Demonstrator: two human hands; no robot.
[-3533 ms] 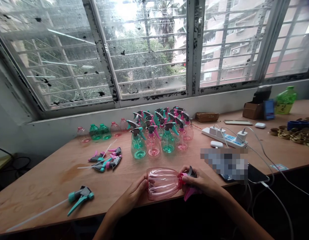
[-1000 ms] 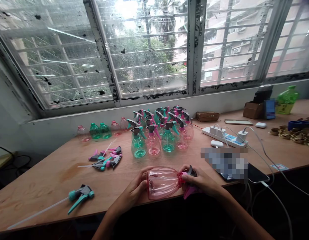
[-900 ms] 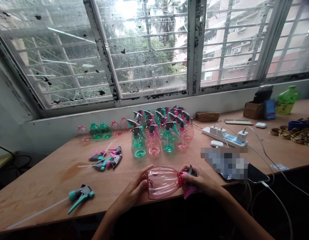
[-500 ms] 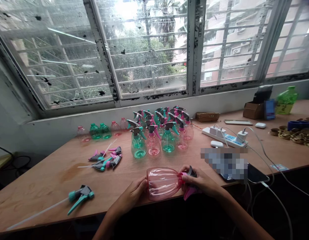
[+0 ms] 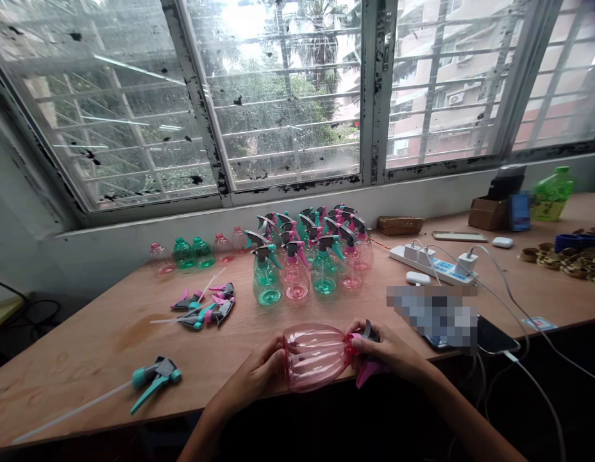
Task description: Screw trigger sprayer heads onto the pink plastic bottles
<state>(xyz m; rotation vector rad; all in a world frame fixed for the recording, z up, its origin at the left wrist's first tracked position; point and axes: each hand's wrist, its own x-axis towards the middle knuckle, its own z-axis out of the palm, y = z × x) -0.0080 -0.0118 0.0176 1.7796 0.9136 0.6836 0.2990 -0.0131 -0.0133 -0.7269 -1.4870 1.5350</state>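
A clear pink spray bottle lies sideways between my hands at the table's front edge. My left hand is closed round its base end. At the neck, my right hand grips the pink and grey spray head, thumb on the pink collar; the fingers behind are partly hidden. Beyond my hands stands a cluster of pink and green spray bottles with heads fitted. To the left lie several loose spray heads, and nearer me a teal and grey spray head with its tube pointing left.
Open-necked bottles line the wall at the back left. On the right are a white power strip with cables, a phone, an earbud case, a cardboard box and a green jug.
The held bottle has turned slightly about its length, and its base end sits a little lower. My left hand has shifted its grip slightly. Other things look unmoved.
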